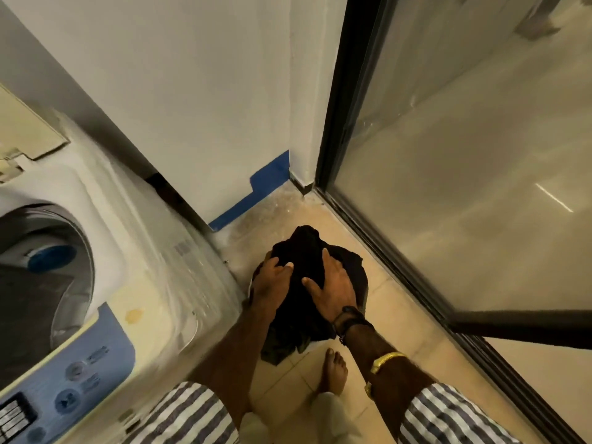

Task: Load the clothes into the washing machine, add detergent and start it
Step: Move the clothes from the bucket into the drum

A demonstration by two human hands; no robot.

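By the washing machine (144,283), above the floor (400,299), the left hand (272,278) grips dark clothes (304,245); the right hand (331,283) presses them, fingers spread.

— How many things are you counting?
— I'm counting one washing machine (137,251) on the left, one heap of dark clothes (304,248) and one glass door (464,155) on the right.
— And hands?
— Two are showing, the left hand (270,280) and the right hand (331,286), plus one bare foot (334,370) near.

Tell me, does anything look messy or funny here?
Yes. The washing machine has a yellowish stain on its top, beside the blue control panel. Blue tape runs in uneven steps along the wall's foot, and the floor corner there looks dusty.
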